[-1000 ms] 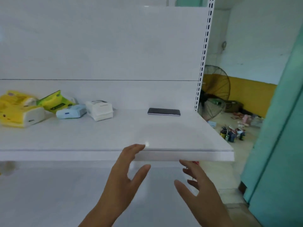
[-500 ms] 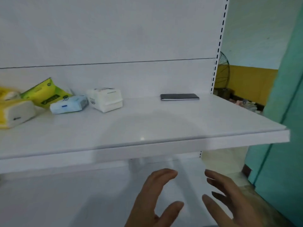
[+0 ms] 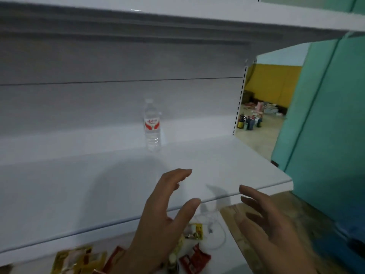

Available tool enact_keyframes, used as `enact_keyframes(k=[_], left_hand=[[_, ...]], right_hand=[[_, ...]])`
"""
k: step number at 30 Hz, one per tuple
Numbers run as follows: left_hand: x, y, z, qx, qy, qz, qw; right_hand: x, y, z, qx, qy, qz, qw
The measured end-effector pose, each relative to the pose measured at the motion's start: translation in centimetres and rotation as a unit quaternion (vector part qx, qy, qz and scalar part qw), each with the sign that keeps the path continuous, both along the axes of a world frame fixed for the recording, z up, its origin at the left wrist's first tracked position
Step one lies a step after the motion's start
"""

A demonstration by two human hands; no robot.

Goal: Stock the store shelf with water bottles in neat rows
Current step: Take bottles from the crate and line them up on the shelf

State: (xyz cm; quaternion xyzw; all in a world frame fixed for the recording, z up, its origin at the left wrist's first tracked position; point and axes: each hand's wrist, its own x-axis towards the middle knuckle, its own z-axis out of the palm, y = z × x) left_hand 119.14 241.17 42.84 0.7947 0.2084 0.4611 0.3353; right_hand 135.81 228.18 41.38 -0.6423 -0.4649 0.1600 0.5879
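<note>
One clear water bottle with a red and white label stands upright near the back panel of a white shelf. My left hand hovers over the shelf's front edge, fingers spread and relaxed, holding nothing. My right hand hangs just past the shelf's front right edge, fingers also spread and empty. Both hands are well in front of the bottle and apart from it.
Another white shelf runs overhead. Yellow and red snack packets and a white cable lie on the level below. A teal wall stands at right, with small bottles on the floor beyond.
The view has dropped from the upper shelf with tissue packs and a phone to the shelf below, where the bottle stands. Both hands remain raised, spread and empty.
</note>
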Motion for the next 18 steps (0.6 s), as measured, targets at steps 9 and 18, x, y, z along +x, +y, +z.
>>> enact_keyframes(k=[9,18], left_hand=[[-7.7,-1.2,-1.2,-0.032,0.017,0.025,0.999],[-10.1,-2.0,-2.8,-0.036,0.037,0.065,0.997]], right_hand=[[-5.7,-0.4,1.3,-0.023,-0.013,0.001,1.0],[-7.7,-1.1,-0.2,-0.056,-0.01,0.022,0.998]])
